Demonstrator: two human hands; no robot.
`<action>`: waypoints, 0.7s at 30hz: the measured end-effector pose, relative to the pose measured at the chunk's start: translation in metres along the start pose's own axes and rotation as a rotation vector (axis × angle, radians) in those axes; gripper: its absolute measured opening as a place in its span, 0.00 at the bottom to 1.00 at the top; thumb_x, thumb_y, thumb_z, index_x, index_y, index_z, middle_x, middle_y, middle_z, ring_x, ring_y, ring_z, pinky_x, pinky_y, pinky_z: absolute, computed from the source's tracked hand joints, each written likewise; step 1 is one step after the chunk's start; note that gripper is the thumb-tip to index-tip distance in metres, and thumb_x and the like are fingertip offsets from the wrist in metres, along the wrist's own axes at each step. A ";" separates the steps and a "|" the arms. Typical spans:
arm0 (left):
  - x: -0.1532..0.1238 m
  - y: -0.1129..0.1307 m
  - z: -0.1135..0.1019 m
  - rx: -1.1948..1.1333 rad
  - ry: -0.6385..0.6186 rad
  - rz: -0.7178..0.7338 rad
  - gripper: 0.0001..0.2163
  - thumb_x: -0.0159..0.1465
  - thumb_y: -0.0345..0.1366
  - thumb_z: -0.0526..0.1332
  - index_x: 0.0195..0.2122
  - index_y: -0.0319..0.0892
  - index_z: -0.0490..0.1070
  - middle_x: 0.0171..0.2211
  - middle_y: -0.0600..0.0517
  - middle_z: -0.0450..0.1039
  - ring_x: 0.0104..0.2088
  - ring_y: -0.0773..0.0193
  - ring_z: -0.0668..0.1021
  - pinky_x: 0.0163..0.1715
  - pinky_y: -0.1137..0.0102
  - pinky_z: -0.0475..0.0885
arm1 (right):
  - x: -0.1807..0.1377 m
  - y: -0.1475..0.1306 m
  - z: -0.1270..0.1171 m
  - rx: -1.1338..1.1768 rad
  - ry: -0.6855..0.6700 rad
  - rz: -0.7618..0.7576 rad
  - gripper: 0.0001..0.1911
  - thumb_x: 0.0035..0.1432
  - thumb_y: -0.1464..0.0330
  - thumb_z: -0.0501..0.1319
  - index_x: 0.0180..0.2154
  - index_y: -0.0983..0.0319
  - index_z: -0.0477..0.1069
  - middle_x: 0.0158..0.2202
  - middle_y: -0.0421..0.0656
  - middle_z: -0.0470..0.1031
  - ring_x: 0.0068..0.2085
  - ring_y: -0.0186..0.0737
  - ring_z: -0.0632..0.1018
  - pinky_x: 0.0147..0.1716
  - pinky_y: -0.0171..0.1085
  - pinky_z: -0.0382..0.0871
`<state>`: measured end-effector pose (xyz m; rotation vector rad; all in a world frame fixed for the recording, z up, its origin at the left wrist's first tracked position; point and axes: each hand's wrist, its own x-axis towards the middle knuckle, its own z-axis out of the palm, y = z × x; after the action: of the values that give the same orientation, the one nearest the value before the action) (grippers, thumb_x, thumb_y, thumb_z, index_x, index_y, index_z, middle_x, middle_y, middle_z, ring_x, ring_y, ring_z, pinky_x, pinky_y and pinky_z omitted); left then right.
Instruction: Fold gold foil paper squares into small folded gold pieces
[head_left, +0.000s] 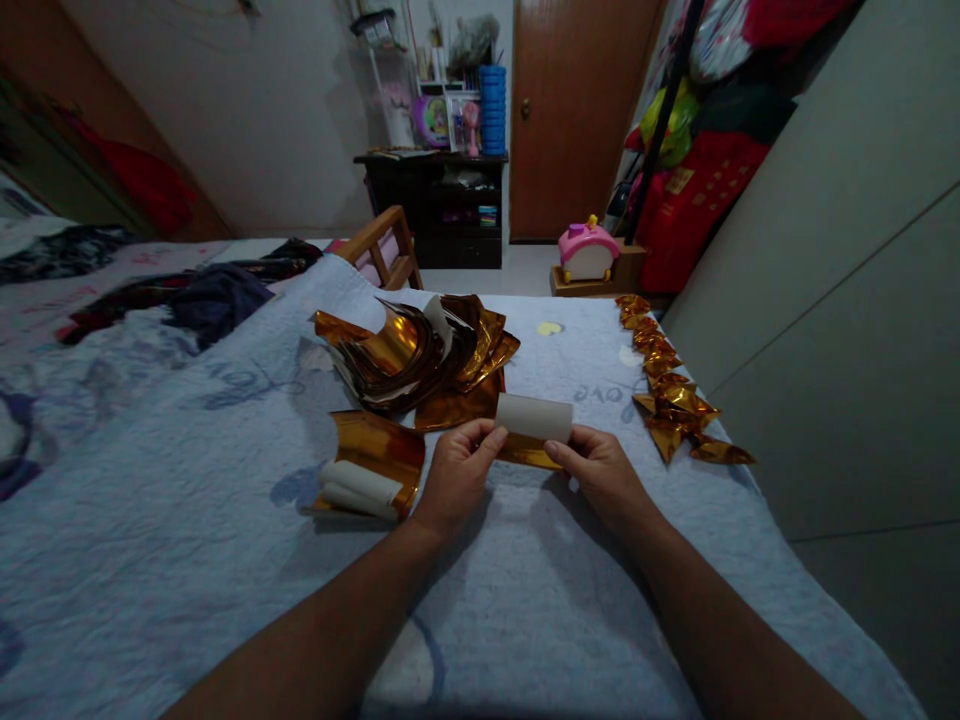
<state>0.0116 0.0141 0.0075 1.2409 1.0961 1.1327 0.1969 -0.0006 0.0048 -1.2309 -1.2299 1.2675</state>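
Note:
My left hand [456, 472] and my right hand [604, 470] both pinch one sheet of gold foil paper [534, 428] over the pale blue bedspread [225, 520]. The sheet is curled, its white back facing up and a gold edge showing below. Just beyond it lies a loose pile of gold foil sheets [420, 352]. To the left of my left hand rests another curled gold sheet [369, 466] with white rolled edges. A row of folded gold paper pieces [666, 380] runs along the bed's right edge.
Dark clothes [202, 295] lie on the bed at the left. A wooden chair [384, 248] stands past the bed, a pink toy house [586, 250] on the floor, a dark shelf unit [442, 205] by a brown door. A pale wardrobe wall [840, 300] runs along the right.

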 end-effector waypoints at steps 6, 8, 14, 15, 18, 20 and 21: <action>0.001 -0.004 -0.001 0.018 0.009 0.003 0.09 0.64 0.40 0.63 0.33 0.40 0.77 0.26 0.55 0.71 0.26 0.69 0.68 0.30 0.74 0.64 | -0.001 -0.001 0.000 -0.008 -0.008 0.027 0.17 0.51 0.56 0.68 0.33 0.64 0.80 0.24 0.39 0.72 0.26 0.35 0.68 0.27 0.35 0.61; 0.001 -0.005 0.000 0.017 0.010 -0.001 0.09 0.64 0.41 0.63 0.32 0.41 0.76 0.25 0.56 0.69 0.25 0.69 0.66 0.28 0.74 0.62 | -0.001 -0.001 0.000 -0.005 -0.018 0.030 0.17 0.51 0.57 0.68 0.34 0.64 0.80 0.24 0.40 0.73 0.26 0.35 0.68 0.27 0.35 0.61; 0.002 -0.007 -0.001 0.034 0.051 -0.023 0.12 0.64 0.44 0.63 0.31 0.40 0.73 0.22 0.59 0.61 0.24 0.70 0.61 0.25 0.75 0.58 | -0.001 0.002 -0.001 0.023 -0.057 0.024 0.18 0.50 0.58 0.69 0.38 0.64 0.79 0.31 0.43 0.78 0.29 0.36 0.72 0.27 0.35 0.63; 0.002 -0.007 -0.002 0.036 0.055 -0.030 0.12 0.64 0.44 0.63 0.31 0.40 0.73 0.22 0.59 0.60 0.24 0.70 0.61 0.25 0.75 0.57 | -0.001 0.003 0.000 0.024 -0.065 0.023 0.18 0.50 0.59 0.69 0.39 0.64 0.79 0.32 0.43 0.78 0.29 0.36 0.72 0.27 0.35 0.63; 0.003 -0.007 -0.002 0.034 0.060 -0.043 0.13 0.64 0.45 0.62 0.30 0.40 0.72 0.22 0.58 0.60 0.24 0.70 0.61 0.25 0.75 0.57 | -0.001 0.005 0.000 0.005 -0.067 0.022 0.17 0.50 0.59 0.69 0.39 0.63 0.79 0.31 0.42 0.78 0.28 0.35 0.71 0.27 0.35 0.64; 0.003 -0.008 -0.001 0.029 0.057 -0.045 0.14 0.64 0.46 0.62 0.30 0.40 0.72 0.22 0.58 0.60 0.24 0.70 0.61 0.25 0.75 0.57 | -0.001 0.007 0.000 -0.002 -0.061 0.018 0.16 0.51 0.59 0.69 0.39 0.63 0.79 0.30 0.42 0.77 0.29 0.36 0.72 0.29 0.36 0.65; 0.003 -0.008 -0.001 0.024 0.056 -0.045 0.14 0.64 0.46 0.62 0.30 0.40 0.72 0.22 0.58 0.60 0.24 0.70 0.61 0.25 0.74 0.57 | -0.001 0.007 0.000 0.001 -0.058 0.017 0.16 0.51 0.59 0.68 0.38 0.63 0.79 0.31 0.42 0.78 0.29 0.37 0.72 0.30 0.37 0.66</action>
<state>0.0111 0.0175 -0.0006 1.2038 1.1774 1.1286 0.1969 -0.0023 -0.0025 -1.2135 -1.2634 1.3240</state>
